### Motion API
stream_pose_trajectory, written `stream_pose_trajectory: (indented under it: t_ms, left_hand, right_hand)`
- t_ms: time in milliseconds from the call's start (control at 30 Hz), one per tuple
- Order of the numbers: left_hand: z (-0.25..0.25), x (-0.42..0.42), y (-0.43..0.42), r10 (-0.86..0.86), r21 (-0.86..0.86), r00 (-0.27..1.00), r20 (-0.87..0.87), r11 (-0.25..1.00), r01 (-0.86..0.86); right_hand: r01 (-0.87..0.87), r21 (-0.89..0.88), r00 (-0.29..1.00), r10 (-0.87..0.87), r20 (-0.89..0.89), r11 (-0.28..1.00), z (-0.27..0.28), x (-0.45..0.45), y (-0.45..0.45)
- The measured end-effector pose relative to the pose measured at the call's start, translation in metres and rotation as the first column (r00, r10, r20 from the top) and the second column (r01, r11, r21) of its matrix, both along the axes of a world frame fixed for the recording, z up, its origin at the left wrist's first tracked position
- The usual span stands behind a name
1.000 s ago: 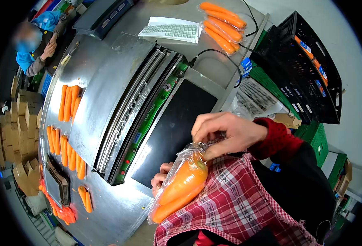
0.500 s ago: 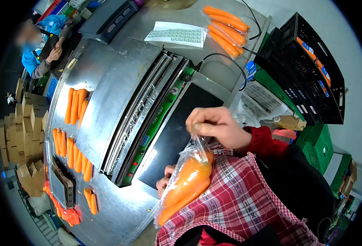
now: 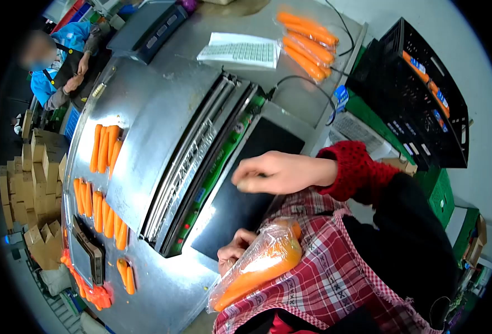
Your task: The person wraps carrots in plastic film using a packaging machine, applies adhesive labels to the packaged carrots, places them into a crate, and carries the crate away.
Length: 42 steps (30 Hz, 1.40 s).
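Observation:
A clear plastic bag of carrots (image 3: 260, 267) rests against my checked apron, its film wrinkled and shiny. My left hand (image 3: 236, 250) is closed on the bag's far side, and part of that hand is hidden behind it. Above the bag, apart from it, my right hand (image 3: 271, 173) hovers over the black plate of a wrapping machine (image 3: 237, 167). Its fingers are loosely curled and slightly blurred, with a gap to the thumb and nothing visible in them. The machine's green control strip (image 3: 210, 175) and metal rollers (image 3: 187, 156) lie just beyond.
Groups of loose carrots (image 3: 105, 147) lie on the metal table at left, near a dark scale-like device (image 3: 87, 250). Bagged carrots (image 3: 310, 47) and a printed sheet (image 3: 239, 50) are at the back. A black crate (image 3: 424, 100) stands right. Another person (image 3: 62, 64) is at upper left.
My right hand has let go of the bag's gathered neck and moved left over the black plate. The bag has sunk slightly against the apron, still in my left hand.

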State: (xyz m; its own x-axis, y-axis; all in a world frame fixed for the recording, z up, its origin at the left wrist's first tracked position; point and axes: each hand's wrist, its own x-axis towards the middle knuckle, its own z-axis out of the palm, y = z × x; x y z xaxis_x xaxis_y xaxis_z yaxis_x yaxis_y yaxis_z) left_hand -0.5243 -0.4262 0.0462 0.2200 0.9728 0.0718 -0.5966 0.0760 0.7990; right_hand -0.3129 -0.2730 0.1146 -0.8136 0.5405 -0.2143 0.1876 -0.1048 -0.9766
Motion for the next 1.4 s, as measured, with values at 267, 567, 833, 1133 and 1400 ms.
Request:
stream_pose_trajectory:
  t_ms: [267,567,833,1133,1400]
  left_hand:
    - [0.023,0.003,0.032,0.013,-0.469,0.906,-0.422,0.853,-0.231]
    - [0.04,-0.051,0.063,0.45,-0.045,0.608,-0.654,0.78,-0.625]
    - [0.008,-0.272,0.164,0.556,0.524,-0.215,-0.803,0.487,-0.699]
    - [-0.076,-0.409,0.306,-0.048,0.095,-0.572,-0.819,0.971,-0.217]
    - [-0.093,-0.423,0.342,-0.242,-0.125,-0.498,-0.833,0.958,-0.257]
  right_hand:
    - [0.443,-0.49,0.835,-0.544,-0.078,0.751,-0.016,0.015,-0.029]
    - [0.781,-0.504,0.236,-0.921,-0.308,0.369,-0.118,0.172,0.075]
    - [0.865,-0.489,-0.061,-0.99,0.124,-0.115,-0.255,0.27,0.136]
    - [0.937,0.233,0.18,-0.932,0.313,0.259,-0.17,0.217,0.121]
    - [0.768,0.64,-0.131,-0.985,0.113,-0.028,-0.146,0.212,0.09]
